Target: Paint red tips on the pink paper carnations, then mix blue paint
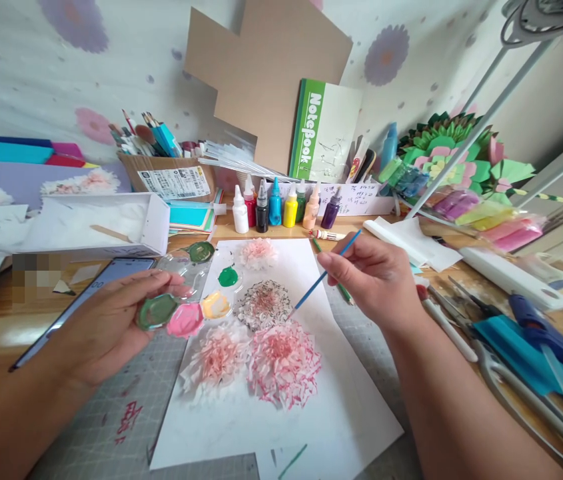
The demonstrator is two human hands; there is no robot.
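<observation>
My left hand (121,317) grips a clear plastic paint palette (192,277) by its near left side. Its wells hold green, pink and yellow paint. Between the fingertips of my right hand (368,273) is a thin blue paintbrush (326,273), slanting down to the left. The brush tip is close to the lower right edge of a dark-edged paper flower (264,303); whether it touches I cannot tell. Below sits a pink-edged flower (285,365), beside a pale pink flower (218,361). Another small pink flower (258,253) lies farther back. All rest on a white sheet (346,407).
Several paint bottles (275,207) line the back of the table. A phone (86,300) lies under my left arm, next to a white box (96,223). Scissors, pliers and a blue glue gun (546,333) crowd the right. A grey cutting mat (101,433) lies beneath the sheet.
</observation>
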